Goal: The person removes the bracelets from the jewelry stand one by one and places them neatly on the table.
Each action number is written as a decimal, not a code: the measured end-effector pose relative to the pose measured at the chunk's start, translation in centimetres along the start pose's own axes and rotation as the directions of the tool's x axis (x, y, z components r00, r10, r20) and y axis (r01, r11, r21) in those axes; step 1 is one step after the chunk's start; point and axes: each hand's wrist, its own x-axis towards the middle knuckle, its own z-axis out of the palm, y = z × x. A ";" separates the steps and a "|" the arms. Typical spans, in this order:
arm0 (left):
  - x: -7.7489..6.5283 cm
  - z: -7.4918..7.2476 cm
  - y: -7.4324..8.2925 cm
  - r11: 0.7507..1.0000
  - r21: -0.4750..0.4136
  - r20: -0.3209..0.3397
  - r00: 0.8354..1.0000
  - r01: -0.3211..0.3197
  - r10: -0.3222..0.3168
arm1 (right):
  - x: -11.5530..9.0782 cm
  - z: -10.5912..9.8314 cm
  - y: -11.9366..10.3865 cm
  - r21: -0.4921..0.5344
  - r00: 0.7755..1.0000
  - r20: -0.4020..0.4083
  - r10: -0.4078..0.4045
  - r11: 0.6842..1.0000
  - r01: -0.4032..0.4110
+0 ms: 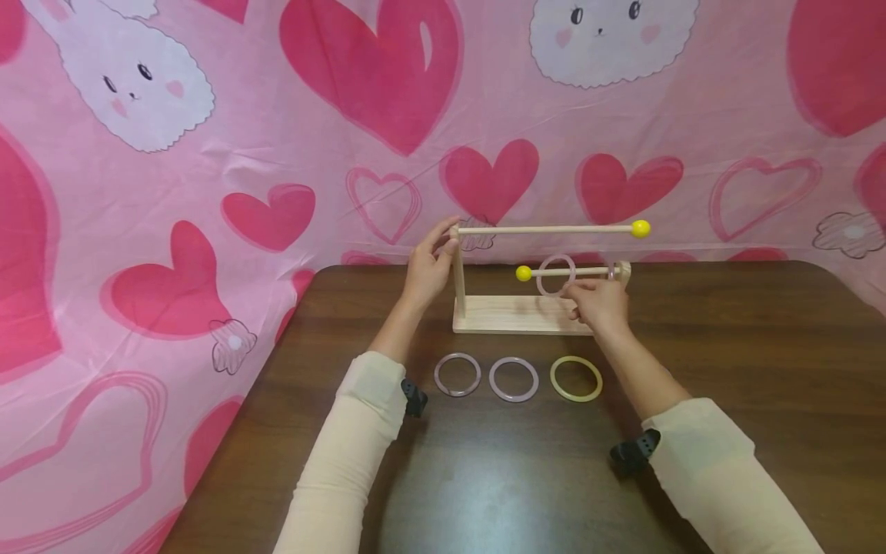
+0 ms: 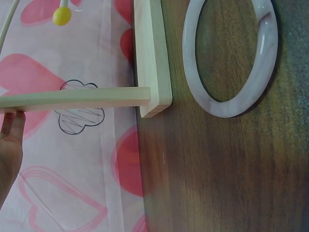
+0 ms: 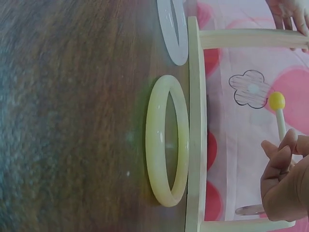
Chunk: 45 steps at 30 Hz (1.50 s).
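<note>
A wooden stand (image 1: 522, 314) has a long upper rod (image 1: 547, 230) and a shorter lower rod (image 1: 588, 271), each tipped with a yellow ball. My left hand (image 1: 431, 265) grips the top of the stand's left post (image 2: 72, 98). With my right hand (image 1: 601, 306) I pinch the lower edge of a pale pink bangle (image 1: 557, 257), which encircles the lower rod just past its ball. Another bangle (image 3: 250, 210) hangs on that rod near the right post, partly hidden by my right hand in the head view.
In front of the stand, a pale lilac bangle (image 1: 457, 375), a second lilac bangle (image 1: 514, 379) and a yellow bangle (image 1: 577, 379) lie flat in a row on the dark wooden table (image 1: 484, 492). Behind the table hangs a pink cloth (image 1: 415, 100) printed with hearts.
</note>
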 end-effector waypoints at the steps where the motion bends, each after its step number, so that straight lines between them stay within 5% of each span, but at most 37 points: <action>1: -0.1 0.0 0.5 1.000 0.004 0.000 1.000 0.002 -0.002 | 0.0 0.0 0.0 0.023 1.000 0.006 0.005 1.000 -0.005; 8: -0.4 -0.1 1.1 1.000 0.021 0.002 1.000 -0.005 0.005 | -0.2 0.1 -0.2 0.229 0.994 0.100 0.051 0.971 -0.072; 12: 0.0 0.0 -0.3 1.000 0.013 0.000 1.000 -0.022 0.022 | -0.4 0.2 -0.5 0.298 0.986 0.153 0.064 0.948 -0.108; 18: 0.7 0.2 -2.7 1.000 0.013 -0.011 1.000 -0.023 0.023 | -0.4 0.8 -0.7 0.276 0.987 0.152 0.056 0.956 -0.097; 28: -0.2 -0.2 0.6 0.999 0.023 -0.001 1.000 -0.023 0.023 | -0.6 1.5 -0.9 0.231 0.986 0.164 0.008 0.972 -0.046; 36: 0.7 0.1 -2.6 1.000 0.010 -0.008 1.000 -0.029 0.029 | -0.8 1.8 -1.7 0.195 0.986 0.165 -0.034 0.981 0.001; 45: 0.6 0.1 -2.7 1.000 0.017 -0.005 1.000 -0.015 0.015 | -1.3 2.3 -2.3 0.133 0.979 0.191 -0.069 0.990 0.044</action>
